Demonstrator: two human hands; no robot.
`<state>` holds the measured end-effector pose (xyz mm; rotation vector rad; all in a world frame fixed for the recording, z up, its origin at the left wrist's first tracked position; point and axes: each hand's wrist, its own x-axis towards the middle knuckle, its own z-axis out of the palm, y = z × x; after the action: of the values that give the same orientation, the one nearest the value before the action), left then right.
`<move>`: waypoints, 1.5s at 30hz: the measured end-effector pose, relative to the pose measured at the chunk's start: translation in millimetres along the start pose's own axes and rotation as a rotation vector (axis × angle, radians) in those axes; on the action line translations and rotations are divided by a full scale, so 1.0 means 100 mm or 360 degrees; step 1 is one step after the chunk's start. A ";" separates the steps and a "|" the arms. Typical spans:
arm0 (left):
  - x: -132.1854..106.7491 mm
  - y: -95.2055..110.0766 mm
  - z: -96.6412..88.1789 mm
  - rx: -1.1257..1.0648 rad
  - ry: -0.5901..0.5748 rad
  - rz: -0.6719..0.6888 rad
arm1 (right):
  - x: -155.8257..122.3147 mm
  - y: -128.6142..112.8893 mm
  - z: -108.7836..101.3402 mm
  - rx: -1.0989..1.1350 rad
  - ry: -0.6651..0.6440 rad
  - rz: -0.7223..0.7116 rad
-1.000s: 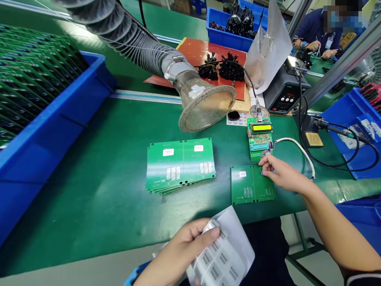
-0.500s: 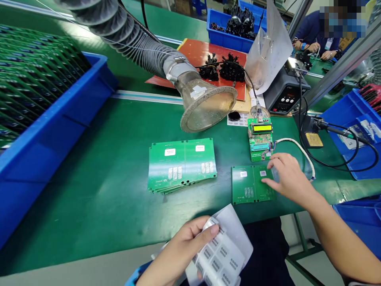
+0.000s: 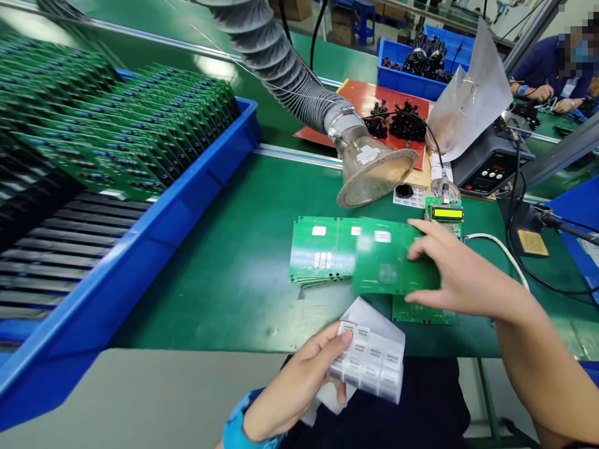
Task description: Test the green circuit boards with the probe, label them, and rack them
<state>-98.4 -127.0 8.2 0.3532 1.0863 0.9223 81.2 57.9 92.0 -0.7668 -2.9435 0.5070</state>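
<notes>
My right hand [image 3: 456, 274] grips a green circuit board [image 3: 388, 262] by its right edge and holds it, blurred by motion, just above the green table, partly over a stack of like boards [image 3: 321, 249]. Another green board [image 3: 421, 312] lies flat under my right hand. Near the table's front edge, my left hand [image 3: 292, 386] is closed on a sheet of small white labels [image 3: 369, 358]. A small tester board with a lit yellow display [image 3: 447, 213] stands just behind my right hand.
A large blue bin [image 3: 154, 237] full of upright green boards fills the left. A fume hose with a clear funnel [image 3: 374, 168] hangs over the table's middle. A soldering station [image 3: 491, 162], cables and an iron holder [image 3: 526, 240] are at the right. Another person [image 3: 547, 65] works at the far right.
My right hand left the label on the flat board, took the board up and carried it left toward the stack. The view swung left. My left hand still holds the label sheet.
</notes>
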 end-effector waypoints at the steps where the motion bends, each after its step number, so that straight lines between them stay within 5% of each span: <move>1: 0.01 0.00 0.02 0.0019 0.0024 0.0038 | 0.19 -0.09 0.04 0.0018 0.0033 -0.0097; 4: 0.02 0.04 0.12 0.0221 0.0095 0.0172 | 0.69 -0.27 0.22 0.0015 0.0027 -0.0249; 7: 0.00 0.10 0.20 0.0471 0.0212 0.0308 | 0.82 -0.33 0.31 -0.0005 0.0005 -0.0267; 11: 0.03 0.16 0.24 0.0596 0.0283 0.0425 | 0.41 -0.36 0.30 0.0266 0.0240 -0.0250; 15: 0.10 0.14 0.24 0.0655 0.0284 0.0470 | 0.00 -0.39 0.41 0.0720 0.0099 0.0006; 22: 0.14 0.14 0.25 0.0900 0.0352 0.0555 | -0.04 -0.45 0.63 0.1332 0.0155 0.0367; 26: 0.13 0.11 0.21 0.0845 0.0252 0.0402 | -0.09 -0.10 0.54 0.1537 0.0385 0.0585; 29: 0.13 0.06 0.16 0.0729 0.0280 0.0281 | -0.14 0.31 0.51 0.1374 0.0399 0.0851; 32: 0.14 0.02 0.10 0.0621 0.0346 0.0182 | -0.15 0.51 0.56 0.1028 0.0042 0.0934; 35: 0.14 0.03 0.06 0.0556 0.0338 0.0088 | -0.13 0.46 0.65 0.0736 -0.0141 0.0888; 45: 0.14 0.02 0.07 0.0559 0.0289 -0.0013 | -0.05 0.34 0.72 0.0383 -0.0120 0.0820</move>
<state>-91.4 -114.1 4.1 0.5610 1.4205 0.7654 92.0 62.2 13.0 -1.4997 -2.6528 0.9151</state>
